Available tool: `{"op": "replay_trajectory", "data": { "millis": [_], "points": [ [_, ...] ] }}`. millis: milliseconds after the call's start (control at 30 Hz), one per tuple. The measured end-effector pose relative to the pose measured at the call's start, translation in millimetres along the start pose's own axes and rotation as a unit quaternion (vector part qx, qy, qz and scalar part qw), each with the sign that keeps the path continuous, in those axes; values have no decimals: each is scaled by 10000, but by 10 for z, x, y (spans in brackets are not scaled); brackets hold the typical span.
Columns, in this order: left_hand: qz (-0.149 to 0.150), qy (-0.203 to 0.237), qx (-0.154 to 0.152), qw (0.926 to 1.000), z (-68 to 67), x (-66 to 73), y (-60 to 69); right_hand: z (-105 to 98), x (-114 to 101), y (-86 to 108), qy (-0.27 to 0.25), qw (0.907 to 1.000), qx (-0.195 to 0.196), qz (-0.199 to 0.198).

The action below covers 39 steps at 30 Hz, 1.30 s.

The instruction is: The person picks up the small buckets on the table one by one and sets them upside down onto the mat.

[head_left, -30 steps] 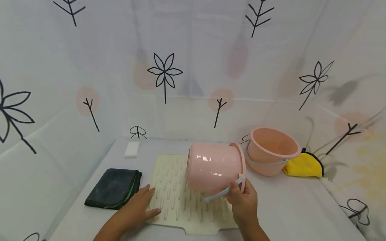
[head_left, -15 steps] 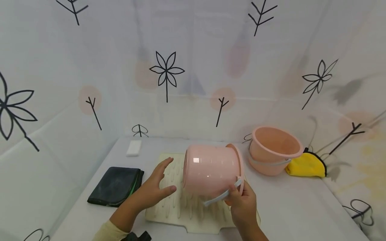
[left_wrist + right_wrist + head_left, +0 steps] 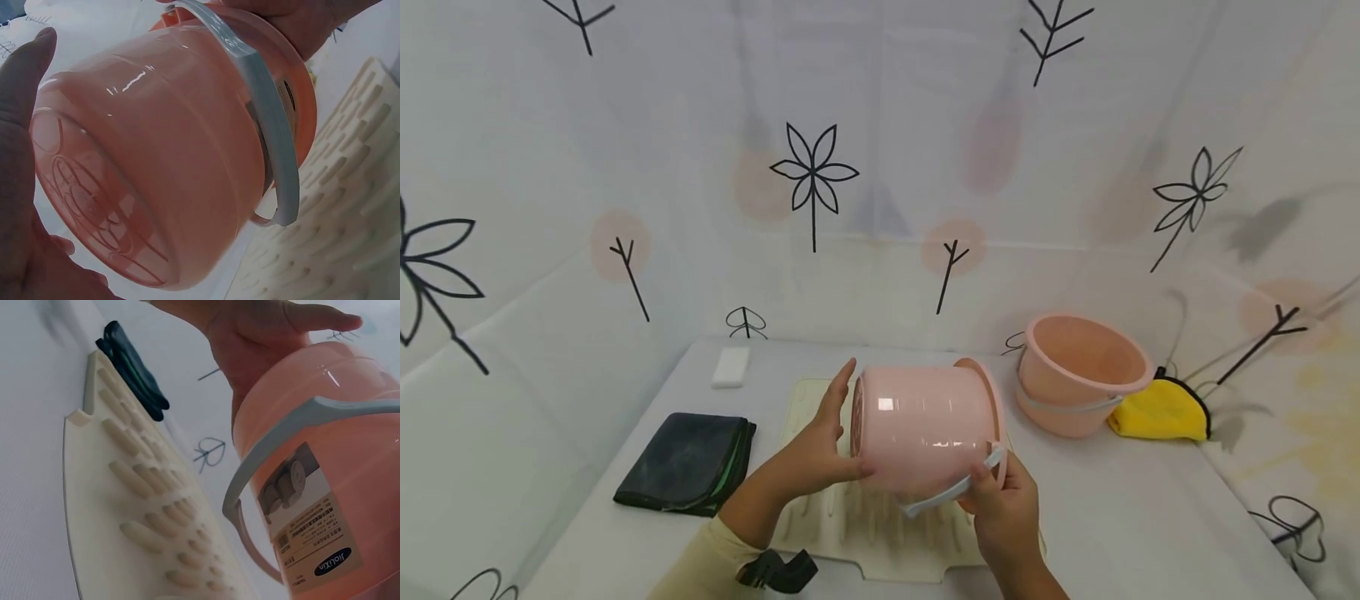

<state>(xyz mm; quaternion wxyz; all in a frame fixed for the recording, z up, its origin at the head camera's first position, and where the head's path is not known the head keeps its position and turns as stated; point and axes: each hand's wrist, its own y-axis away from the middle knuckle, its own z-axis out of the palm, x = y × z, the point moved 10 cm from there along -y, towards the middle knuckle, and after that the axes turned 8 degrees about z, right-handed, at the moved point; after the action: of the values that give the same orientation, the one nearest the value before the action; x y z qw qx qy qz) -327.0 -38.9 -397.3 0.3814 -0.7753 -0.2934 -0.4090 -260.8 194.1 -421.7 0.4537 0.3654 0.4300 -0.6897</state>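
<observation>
A pink plastic bucket is held on its side above the cream ribbed board, its base toward the left. My right hand grips the rim, thumb outside by the grey handle. At the base end, my left hand has its fingers and thumb spread, the thumb against the bucket's side. The left wrist view shows the moulded pattern on the bucket base near that palm. In the right wrist view, a printed label is visible on the bucket's side.
A second pink bucket stands upright at the back right. Beside it lies a yellow cloth item with black trim. At the left is a folded dark green item, with a white block behind it. Patterned fabric surrounds the table.
My left hand has lifted off the board's left edge and moved up and right to the bucket's base. The bucket has shifted slightly left in my right hand's grip.
</observation>
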Motion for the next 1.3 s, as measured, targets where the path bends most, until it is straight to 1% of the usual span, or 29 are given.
{"op": "replay_trajectory", "data": {
  "millis": [133,300,367,500,567,633,833,900,1000,1167,1200,1300],
  "points": [
    [43,312,-65,9995,46,1,-29,18,-22,14,-311,9994,-165,-71],
    [-137,570,-87,9982,92,-71,-10,73,-36,43,-502,9980,-378,-112],
    [-156,610,-44,9980,98,-80,-1,99,-42,51,-567,9971,-488,-141],
    [-74,598,70,9982,91,-51,4,126,-38,60,-619,9959,-646,-164],
    [-31,539,135,9985,77,-29,3,135,-39,64,-560,9957,-711,-188],
    [4,528,159,9985,71,-11,2,136,-42,66,-397,9962,-738,-229],
    [139,473,294,9984,37,11,17,123,-72,65,347,9942,-863,-548],
    [216,383,366,9984,19,23,22,114,-89,64,478,9922,-932,-671],
    [374,256,460,9979,-4,53,21,99,-118,66,574,9893,-1033,-854],
    [634,81,528,9966,-26,104,20,122,-166,81,549,9824,-1382,-1132],
    [666,50,530,9964,-30,108,20,131,-176,82,473,9805,-1492,-1189],
    [703,39,541,9961,-52,106,24,153,-227,89,415,9707,-1834,-1496]
  ]
}}
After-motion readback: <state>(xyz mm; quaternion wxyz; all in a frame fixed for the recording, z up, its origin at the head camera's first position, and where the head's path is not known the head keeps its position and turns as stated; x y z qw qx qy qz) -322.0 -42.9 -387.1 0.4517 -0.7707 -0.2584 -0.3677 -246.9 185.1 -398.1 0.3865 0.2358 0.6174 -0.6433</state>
